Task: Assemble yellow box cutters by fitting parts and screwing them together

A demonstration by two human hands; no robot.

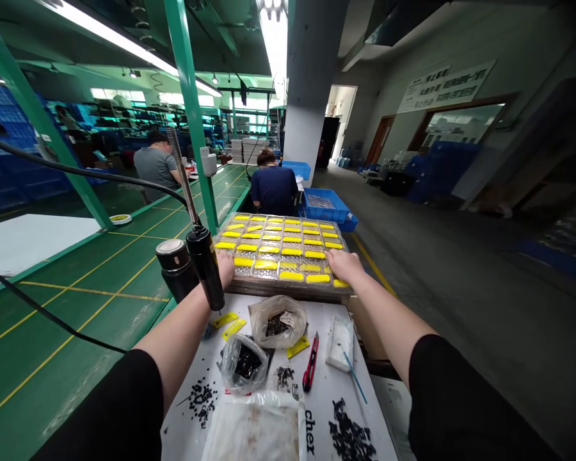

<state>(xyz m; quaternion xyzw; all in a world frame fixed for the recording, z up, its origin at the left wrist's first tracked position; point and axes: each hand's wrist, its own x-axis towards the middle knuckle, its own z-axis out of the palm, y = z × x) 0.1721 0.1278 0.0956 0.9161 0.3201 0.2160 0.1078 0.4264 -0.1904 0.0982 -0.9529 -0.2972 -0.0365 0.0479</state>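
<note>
— So, nearest first. What's at six o'clock?

— Flat white bag [256,429] on the white table [332,389]. Loose black bits [350,435] at five, small black dots [202,402] at seven. Kept apart, probably so the kinds don't mix.

— Mid-table?

— Two bags, mouths up, likely for easy picking: a clear bag [230,372] with black parts, a larger bag [295,333] just beyond. Red knife [311,365] at one o'clock, lower end towards the wearer, presumably for a quick reach. White block [338,339] at two, blue stick [358,381] leaning on it.

— And the driver?

— Black screwdriver [206,269], eleven o'clock, tip down, slightly tilted. Looks hung, which would free table space.

— Hands?

— Left hand [225,267] at eleven, partly behind the screwdriver; right hand [344,264] at one. Fingers of both closed on opposite edges of the tray [264,275]; fingertips hidden. A grip at both sides should keep it level.

— Where's the tray?

— Twelve o'clock, past the bags, topmost of what looks like a stack. Yellow strips [291,277] sit in rows, one per pocket mostly, perhaps for counting.

— Farther out?

— Person in dark blue [274,191] at twelve, back turned; blue bin [343,213] at one.
</note>
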